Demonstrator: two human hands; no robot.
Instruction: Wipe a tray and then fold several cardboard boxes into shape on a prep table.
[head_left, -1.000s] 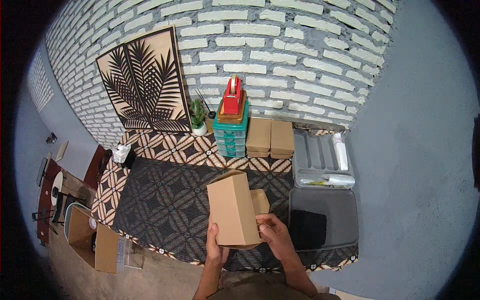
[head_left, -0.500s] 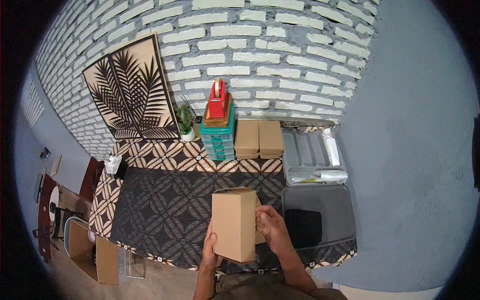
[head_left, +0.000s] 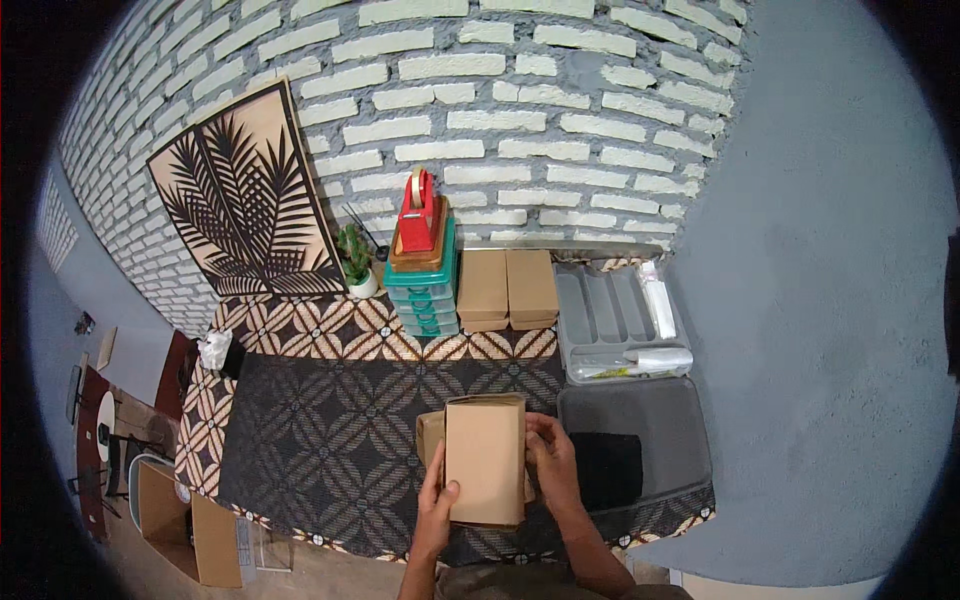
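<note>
A plain brown cardboard box (head_left: 485, 468) is held up over the near part of the table, its flat face toward me. My left hand (head_left: 434, 508) grips its left side, thumb on the face and fingers reaching behind. At the box's right edge, near the top, my right hand (head_left: 554, 465) has its fingers bent and closed on the edge; the fingertips are partly hidden. A brown flap or panel (head_left: 430, 436) sticks out behind the box on the left.
Brown boxes (head_left: 507, 288) are stacked at the back, beside a teal drawer unit (head_left: 422, 300) topped by a red tape dispenser (head_left: 420, 215). On the right are a grey compartment tray (head_left: 600, 320) and a grey lid-like tray (head_left: 680, 440) holding a black item (head_left: 612, 470). An open carton (head_left: 215, 535) stands lower left.
The box has turned so a broad face points at me, and a flap now shows behind it on the left. My right hand has closed in on the box's right edge.
</note>
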